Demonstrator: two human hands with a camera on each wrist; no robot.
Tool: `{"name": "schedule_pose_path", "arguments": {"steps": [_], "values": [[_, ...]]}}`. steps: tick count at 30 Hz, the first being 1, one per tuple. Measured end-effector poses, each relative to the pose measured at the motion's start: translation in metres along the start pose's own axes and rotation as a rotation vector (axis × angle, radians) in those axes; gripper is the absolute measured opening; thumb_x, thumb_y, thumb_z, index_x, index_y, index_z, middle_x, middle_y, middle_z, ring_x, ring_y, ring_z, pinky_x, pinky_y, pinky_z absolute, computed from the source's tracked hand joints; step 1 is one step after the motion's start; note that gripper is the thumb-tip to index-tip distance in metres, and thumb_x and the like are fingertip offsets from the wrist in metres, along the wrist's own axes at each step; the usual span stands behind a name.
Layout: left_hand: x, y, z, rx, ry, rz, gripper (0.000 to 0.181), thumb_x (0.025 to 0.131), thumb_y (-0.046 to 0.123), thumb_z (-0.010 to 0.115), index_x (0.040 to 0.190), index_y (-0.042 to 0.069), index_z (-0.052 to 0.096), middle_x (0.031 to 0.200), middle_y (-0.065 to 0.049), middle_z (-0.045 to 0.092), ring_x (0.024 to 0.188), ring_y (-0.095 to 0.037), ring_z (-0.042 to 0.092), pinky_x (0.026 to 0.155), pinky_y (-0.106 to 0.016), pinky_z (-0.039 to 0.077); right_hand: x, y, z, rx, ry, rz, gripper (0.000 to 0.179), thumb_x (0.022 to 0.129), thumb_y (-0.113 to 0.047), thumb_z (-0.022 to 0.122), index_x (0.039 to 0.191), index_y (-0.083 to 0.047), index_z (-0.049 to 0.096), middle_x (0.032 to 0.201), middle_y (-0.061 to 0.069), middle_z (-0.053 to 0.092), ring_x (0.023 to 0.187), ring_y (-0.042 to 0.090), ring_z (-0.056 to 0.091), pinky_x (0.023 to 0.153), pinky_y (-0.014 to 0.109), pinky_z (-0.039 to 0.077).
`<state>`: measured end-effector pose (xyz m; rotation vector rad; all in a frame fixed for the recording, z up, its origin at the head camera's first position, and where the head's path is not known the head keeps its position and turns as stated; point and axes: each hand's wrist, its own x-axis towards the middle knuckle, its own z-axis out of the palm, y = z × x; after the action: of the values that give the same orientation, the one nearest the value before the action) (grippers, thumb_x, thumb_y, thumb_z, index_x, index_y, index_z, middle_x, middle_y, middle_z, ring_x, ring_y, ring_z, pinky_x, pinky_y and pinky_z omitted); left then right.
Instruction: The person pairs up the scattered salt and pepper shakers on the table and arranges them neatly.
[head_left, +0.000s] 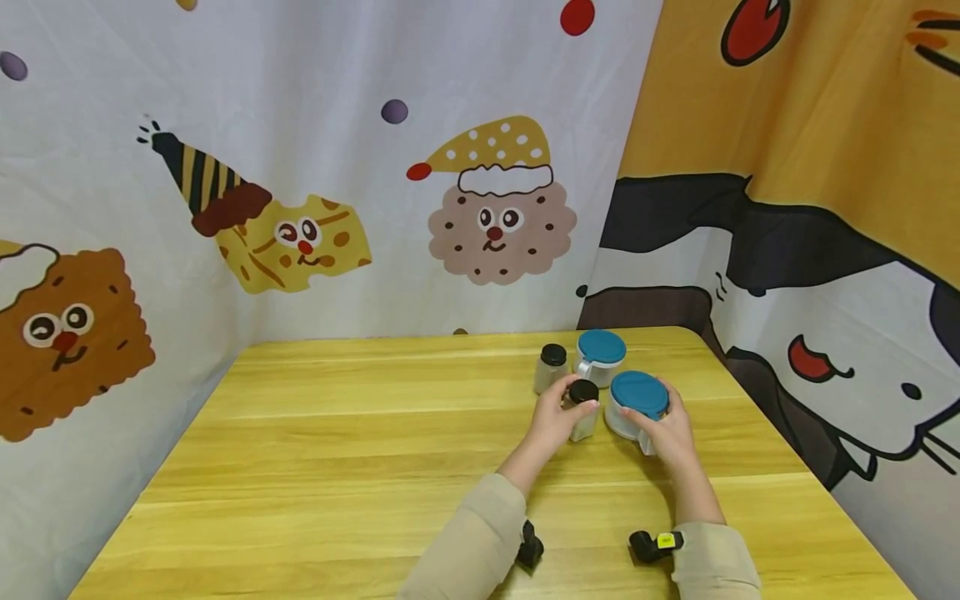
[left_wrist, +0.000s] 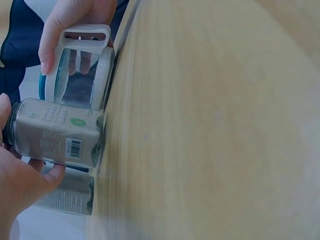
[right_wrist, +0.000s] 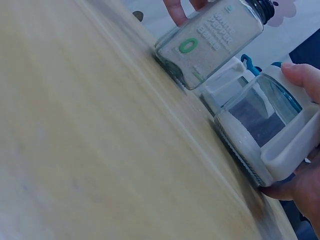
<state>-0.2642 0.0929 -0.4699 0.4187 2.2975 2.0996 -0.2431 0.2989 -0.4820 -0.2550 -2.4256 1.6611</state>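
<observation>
My left hand [head_left: 551, 423] grips a small glass spice jar [head_left: 584, 427] with a black lid, thumb and fingers about its upper part. The left wrist view shows a barcode on this spice jar [left_wrist: 55, 131], which holds pale powder. Just right of it, my right hand [head_left: 675, 429] holds a clear seasoning pot [head_left: 639, 393] with a blue lid and a white handle. White grains lie at the bottom of this seasoning pot [right_wrist: 252, 120] in the right wrist view. Both containers stand upright, close side by side.
Behind them stand a second black-lidded spice jar [head_left: 551, 379] and a second blue-lidded seasoning pot [head_left: 602, 347], near the back edge of the wooden table [head_left: 337, 442]. A patterned curtain [head_left: 322, 125] hangs behind and to the right.
</observation>
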Motion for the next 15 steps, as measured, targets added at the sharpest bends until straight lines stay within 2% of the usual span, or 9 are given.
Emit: {"name": "schedule_pose_path", "arguments": {"steps": [10,15], "values": [[-0.0017,0.0059,-0.0038,-0.004,-0.012,0.028,0.047,0.085,0.022,0.074,0.127,0.006,0.059,0.117,0.004,0.06,0.104,-0.014,0.054,0.087,-0.034,0.046,-0.0017,-0.0051,0.0014,0.007,0.02,-0.001,0.102,0.081,-0.03,0.078,0.154,-0.007,0.011,0.154,0.021,0.019,0.138,0.04,0.021,0.108,0.059,0.019],[-0.0024,0.007,-0.0079,0.002,-0.03,0.028,0.045,0.086,0.023,0.074,0.127,0.011,0.06,0.116,0.006,0.06,0.104,-0.013,0.054,0.088,-0.035,0.046,-0.0018,-0.007,0.0029,0.014,0.022,-0.006,0.1,0.082,-0.029,0.078,0.153,-0.006,0.011,0.154,0.022,0.019,0.138,0.04,0.021,0.108,0.058,0.019]]}}
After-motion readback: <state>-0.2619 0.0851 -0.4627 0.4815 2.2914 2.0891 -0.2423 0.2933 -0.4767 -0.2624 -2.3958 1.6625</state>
